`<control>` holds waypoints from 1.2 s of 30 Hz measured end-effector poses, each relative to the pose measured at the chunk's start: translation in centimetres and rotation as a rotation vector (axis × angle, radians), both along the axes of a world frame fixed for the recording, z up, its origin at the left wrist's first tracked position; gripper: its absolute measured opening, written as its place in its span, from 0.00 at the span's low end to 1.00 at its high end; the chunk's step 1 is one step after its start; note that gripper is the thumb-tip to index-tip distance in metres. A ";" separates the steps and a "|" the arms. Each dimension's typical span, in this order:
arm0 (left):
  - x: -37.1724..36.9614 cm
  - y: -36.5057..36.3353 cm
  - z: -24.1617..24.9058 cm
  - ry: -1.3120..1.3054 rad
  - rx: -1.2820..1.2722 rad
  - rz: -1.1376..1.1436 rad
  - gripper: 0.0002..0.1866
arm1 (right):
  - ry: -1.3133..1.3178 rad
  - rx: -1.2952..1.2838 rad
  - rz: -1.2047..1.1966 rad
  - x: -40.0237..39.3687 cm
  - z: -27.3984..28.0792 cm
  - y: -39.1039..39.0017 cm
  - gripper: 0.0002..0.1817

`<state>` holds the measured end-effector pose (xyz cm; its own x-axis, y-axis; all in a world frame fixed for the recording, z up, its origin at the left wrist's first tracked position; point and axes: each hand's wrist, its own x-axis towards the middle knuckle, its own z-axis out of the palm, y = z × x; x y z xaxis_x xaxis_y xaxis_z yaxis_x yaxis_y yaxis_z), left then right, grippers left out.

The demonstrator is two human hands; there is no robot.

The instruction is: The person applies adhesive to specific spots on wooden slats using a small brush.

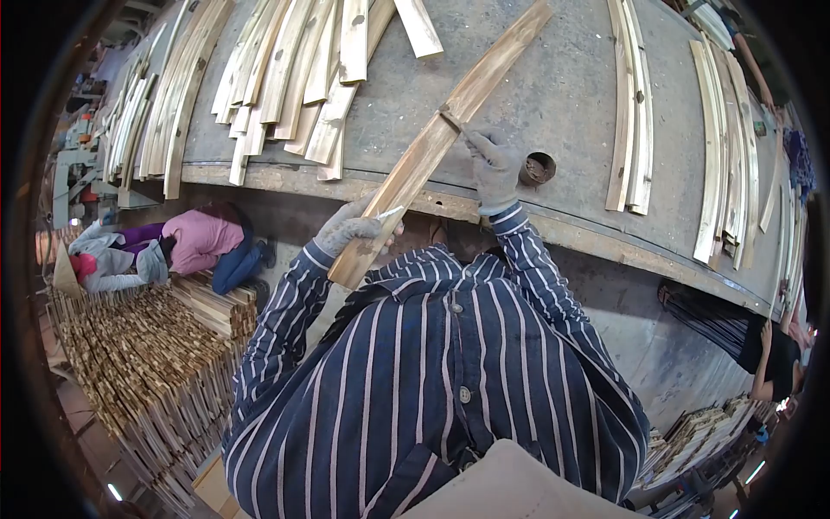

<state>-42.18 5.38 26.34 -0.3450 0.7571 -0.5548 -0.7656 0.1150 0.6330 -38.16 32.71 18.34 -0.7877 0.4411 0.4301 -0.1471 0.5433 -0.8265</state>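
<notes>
My left hand (348, 230), in a grey glove, is wrapped round the near end of a long wooden board (413, 169). A thin white stick-like piece (389, 213) pokes out at its fingers; I cannot make out what it is. The board slants away over the bench edge to the far side. My gloved right hand (495, 169) is closed round a small putty knife (451, 119), whose blade lies against the board's upper face. Just right of that hand stands a small round tin (538, 169) with brown paste inside.
Loose boards (294, 69) lie on the grey workbench (553, 95) at the left, with more strips (635, 112) on the right. Stacked wood (147, 355) fills the floor at left, where people (203, 242) bend low. Another person (769, 355) is at the right.
</notes>
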 end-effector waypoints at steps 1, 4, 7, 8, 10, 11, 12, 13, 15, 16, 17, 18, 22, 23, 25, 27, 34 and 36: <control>0.0 0.0 0.0 0.000 0.000 -0.001 0.37 | 0.000 0.000 -0.001 -0.1 0.0 0.0 0.15; 0.0 0.0 -0.2 -0.022 0.005 0.005 0.36 | 0.051 -0.056 -0.040 -0.4 -0.1 -0.2 0.15; -0.1 0.1 -0.2 -0.058 0.009 0.018 0.36 | -0.024 0.036 -0.004 0.1 0.3 -0.5 0.14; -0.1 0.1 0.0 -0.056 0.013 0.020 0.36 | -0.035 0.079 0.013 0.3 0.6 -0.4 0.14; 0.0 0.1 -0.1 -0.057 0.017 0.019 0.36 | -0.050 0.123 0.027 0.3 1.0 -0.3 0.14; 0.0 0.0 -0.3 -0.064 0.018 0.022 0.35 | -0.031 0.074 -0.003 0.0 1.0 -0.1 0.15; 0.0 0.0 -0.3 -0.069 0.019 0.024 0.35 | -0.010 0.024 -0.032 -0.2 1.0 0.0 0.15; 0.1 0.0 -0.2 -0.067 0.018 0.025 0.35 | -0.008 0.023 -0.031 -0.5 0.8 -0.1 0.15; 0.2 0.2 0.1 -0.073 0.035 0.028 0.35 | -0.005 0.097 -0.061 -0.7 0.6 -0.3 0.13; 0.1 0.1 0.0 -0.073 0.035 0.028 0.35 | -0.005 0.098 -0.061 -0.6 0.6 -0.3 0.13; 0.0 0.0 -0.2 -0.064 0.037 0.025 0.35 | 0.006 0.152 -0.027 -0.5 0.7 -0.3 0.13; 0.0 -0.1 -0.3 -0.057 0.039 0.022 0.36 | 0.016 0.207 0.008 -0.3 0.8 -0.3 0.14; 0.2 0.0 -0.2 -0.052 0.028 0.021 0.36 | -0.008 0.104 -0.031 -0.4 0.4 -0.1 0.15; 0.3 0.0 -0.1 -0.047 0.029 0.028 0.36 | 0.000 0.085 -0.048 -0.6 0.4 -0.1 0.15; 0.4 0.1 -0.1 -0.046 0.029 0.029 0.36 | 0.004 0.065 -0.071 -0.4 0.6 -0.2 0.16; 0.2 0.1 -0.1 -0.073 0.045 0.035 0.37 | 0.025 0.134 0.033 0.2 1.2 -0.4 0.17; 0.3 -0.3 -2.2 1.006 -0.463 -0.268 0.40 | -0.474 0.335 -0.005 5.9 10.7 7.1 0.10; 0.9 0.5 -1.1 1.204 -0.599 -0.358 0.41 | -0.772 0.700 -0.074 6.9 11.9 11.1 0.08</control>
<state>-41.28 5.90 25.29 -0.6769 0.6599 -0.3262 0.3371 0.6718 0.6595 -31.25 43.81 30.29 -0.9384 0.3456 -0.0013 0.3403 0.9231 -0.1789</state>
